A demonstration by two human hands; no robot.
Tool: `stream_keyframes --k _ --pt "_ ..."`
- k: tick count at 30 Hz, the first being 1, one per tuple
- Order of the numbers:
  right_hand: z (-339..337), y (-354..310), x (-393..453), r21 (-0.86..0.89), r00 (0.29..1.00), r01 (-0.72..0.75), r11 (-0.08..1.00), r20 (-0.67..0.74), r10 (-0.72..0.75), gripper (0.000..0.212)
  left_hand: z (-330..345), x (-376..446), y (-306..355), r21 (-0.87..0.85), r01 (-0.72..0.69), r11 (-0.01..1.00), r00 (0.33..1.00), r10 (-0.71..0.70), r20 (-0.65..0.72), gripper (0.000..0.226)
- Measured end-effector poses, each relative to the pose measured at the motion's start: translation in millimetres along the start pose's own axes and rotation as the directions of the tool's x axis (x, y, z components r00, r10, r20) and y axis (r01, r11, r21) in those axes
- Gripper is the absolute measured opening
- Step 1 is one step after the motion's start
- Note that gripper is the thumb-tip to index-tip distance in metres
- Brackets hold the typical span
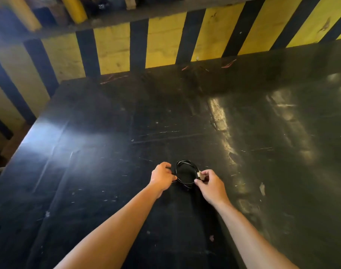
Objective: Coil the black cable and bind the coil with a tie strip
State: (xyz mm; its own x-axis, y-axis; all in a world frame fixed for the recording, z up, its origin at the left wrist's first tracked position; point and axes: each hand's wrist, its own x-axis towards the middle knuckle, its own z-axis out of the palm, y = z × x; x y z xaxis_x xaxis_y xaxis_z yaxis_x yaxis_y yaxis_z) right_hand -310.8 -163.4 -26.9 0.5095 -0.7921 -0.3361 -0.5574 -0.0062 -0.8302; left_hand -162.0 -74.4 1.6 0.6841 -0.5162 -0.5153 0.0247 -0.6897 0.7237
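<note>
**Cable coil between two hands on the table**

The cable coil (186, 172) sits on the near middle of the table (262, 152). The left hand (162, 176) touches the coil's left side; the right hand (210, 185) touches its right side, where a small connector (200, 175) lies. The striped wall (165, 45) stands behind the coil, past the table's far edge.

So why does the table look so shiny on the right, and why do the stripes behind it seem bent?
In the head view, overhead light glares in pale streaks off the glossy black table; the wide-angle lens splays the yellow-and-black barrier outward; the black cable between the left hand and the right hand nearly vanishes against the dark surface; the far left corner is hazy and blurred.
</note>
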Motion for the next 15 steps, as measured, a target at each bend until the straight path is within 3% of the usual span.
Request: stream_keyframes --k 7,15 --pt "7.6 -11.0 43.7 -0.106 0.997 0.052 0.993 0.067 -0.045 0.047 -0.6 33.6 11.9 0.007 0.019 1.0 0.998 -0.019 0.058 0.064" --pt "6.9 -9.4 39.2 -0.184 0.995 0.012 0.983 0.104 0.008 0.06 -4.9 25.5 11.8 0.042 0.003 0.999 0.995 -0.007 0.097 0.075"
